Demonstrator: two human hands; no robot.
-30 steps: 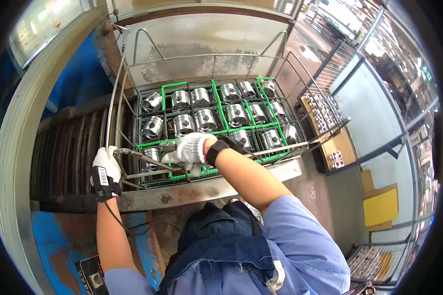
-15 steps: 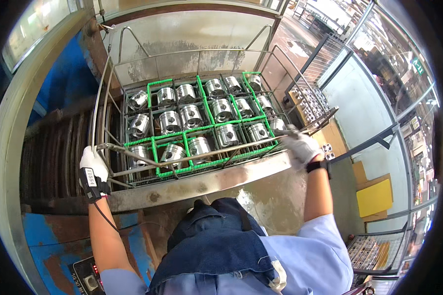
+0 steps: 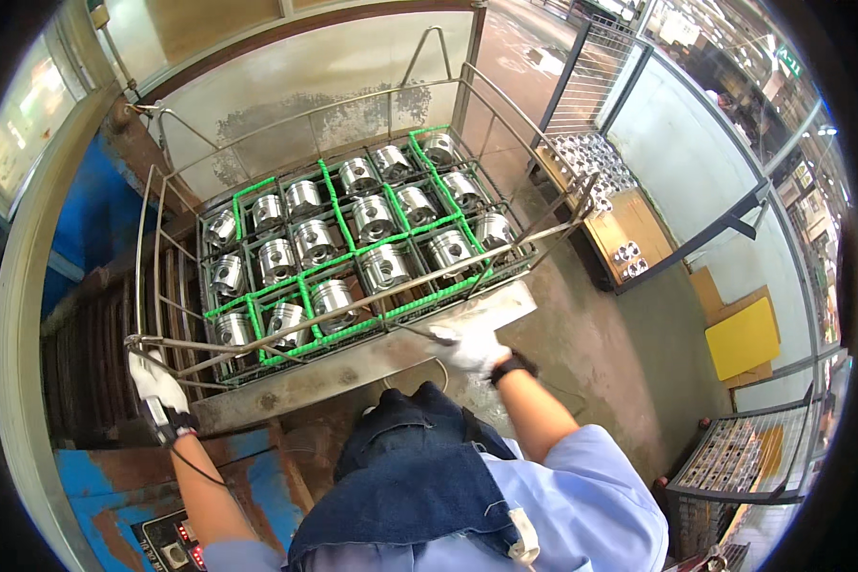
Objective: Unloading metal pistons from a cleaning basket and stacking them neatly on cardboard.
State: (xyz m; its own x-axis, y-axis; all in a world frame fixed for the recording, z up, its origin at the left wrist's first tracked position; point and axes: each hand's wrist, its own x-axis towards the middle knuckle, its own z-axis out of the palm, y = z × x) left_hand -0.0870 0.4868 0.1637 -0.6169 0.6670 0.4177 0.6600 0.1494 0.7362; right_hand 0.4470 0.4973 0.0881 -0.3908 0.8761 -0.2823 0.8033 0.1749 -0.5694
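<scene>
A large metal wire basket [image 3: 286, 347] holds several shiny pistons [image 3: 374, 217] in rows, parted by green-wrapped dividers [image 3: 329, 198]. It stands on a metal ledge [image 3: 338, 374] in front of me. My left hand [image 3: 158, 389], in a white glove with a black strap at the wrist, is closed at the basket's near left corner. My right hand [image 3: 469, 345], also white-gloved, is beside the middle of the basket's near side, above the ledge. Motion smears its fingers, so their hold or contact is unclear.
On the right, a low cart [image 3: 629, 224] carries more pistons. A wire-sided rack [image 3: 725, 472] with parts stands at lower right. Dark slatted rollers [image 3: 86, 334] lie left of the basket, and a control box [image 3: 170, 541] sits at lower left. A mesh panel [image 3: 591, 76] rises behind the cart.
My right hand has moved left, from the basket's near right corner toward the middle of its near side. My left hand stays at the near left corner. The view has turned.
</scene>
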